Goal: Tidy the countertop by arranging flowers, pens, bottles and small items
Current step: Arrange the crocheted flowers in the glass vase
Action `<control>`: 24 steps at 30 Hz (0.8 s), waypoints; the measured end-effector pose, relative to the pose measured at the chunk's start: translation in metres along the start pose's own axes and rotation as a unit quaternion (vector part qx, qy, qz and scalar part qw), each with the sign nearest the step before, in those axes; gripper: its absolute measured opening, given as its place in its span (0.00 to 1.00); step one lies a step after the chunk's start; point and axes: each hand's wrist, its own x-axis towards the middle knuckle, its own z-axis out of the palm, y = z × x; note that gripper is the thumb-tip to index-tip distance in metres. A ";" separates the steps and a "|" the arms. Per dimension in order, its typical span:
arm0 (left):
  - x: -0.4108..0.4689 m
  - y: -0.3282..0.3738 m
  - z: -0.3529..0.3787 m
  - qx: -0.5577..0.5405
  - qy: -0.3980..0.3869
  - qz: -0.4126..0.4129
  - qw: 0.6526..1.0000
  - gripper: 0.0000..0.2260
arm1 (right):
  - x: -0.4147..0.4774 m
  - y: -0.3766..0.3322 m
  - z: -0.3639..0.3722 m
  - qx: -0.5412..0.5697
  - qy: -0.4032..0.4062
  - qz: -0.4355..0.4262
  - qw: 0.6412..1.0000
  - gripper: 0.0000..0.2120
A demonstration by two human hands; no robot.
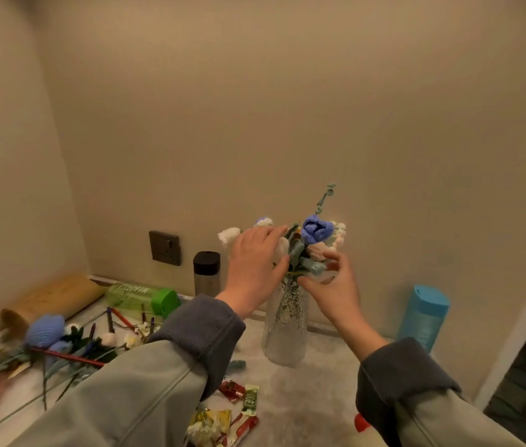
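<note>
A clear textured glass vase (284, 330) stands upright on the countertop (316, 398) and holds a bunch of crocheted flowers (314, 232), blue, white and pink. My left hand (253, 269) lies over the white blooms on the bunch's left, fingers curled around them. My right hand (335, 285) pinches the stems just above the vase mouth from the right. More crocheted flowers (45, 332) lie loose at the left, mixed with several pens (119, 317).
A bamboo tube (51, 300) and a green bottle (140, 296) lie on their sides at the back left. A black-capped bottle (206, 272) stands by the wall socket (164, 252). A blue bottle (423, 314) stands at the right. Snack packets (232, 411) lie near me.
</note>
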 end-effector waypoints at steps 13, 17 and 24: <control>-0.086 -0.037 -0.030 -0.094 0.016 -0.037 0.995 0.19 | -0.066 0.019 0.060 -0.015 -0.255 0.195 0.947 0.05; -0.101 -0.057 -0.042 -0.076 -0.016 -0.073 0.994 0.15 | -0.076 0.020 0.082 -0.029 -0.293 0.199 0.935 0.05; -0.137 -0.098 -0.037 -0.038 -0.195 -0.199 0.960 0.13 | -0.093 0.038 0.118 -0.082 -0.326 0.196 0.921 0.08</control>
